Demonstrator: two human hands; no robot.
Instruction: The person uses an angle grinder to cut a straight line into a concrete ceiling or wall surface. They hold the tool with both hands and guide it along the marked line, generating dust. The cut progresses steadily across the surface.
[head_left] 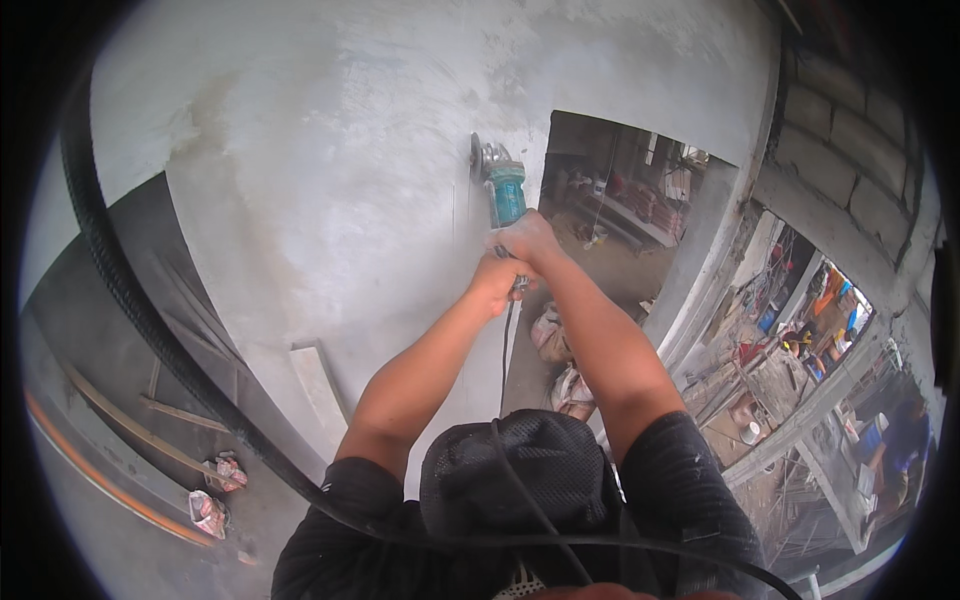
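Observation:
A teal angle grinder (507, 195) is held out at arm's length with its disc (476, 153) at the grey plastered wall (350, 170). My right hand (530, 241) wraps around its body just behind the teal housing. Lower down, my left hand (496, 279) is closed around the rear end. The fingers of both hands overlap there, partly hiding the handle. From the tool's back end a dark power cord (507, 350) hangs down toward me. Dusty haze surrounds the tool, so I cannot tell how deep the disc sits. A thin dark vertical line marks the wall beside it.
Right of the grinder is a doorway opening (610, 190), with filled sacks (570, 390) low inside it. A board (318, 380) leans at the wall's foot. More sacks (208, 513) lie at lower left. Far right, a person (905, 440) is near cluttered building materials.

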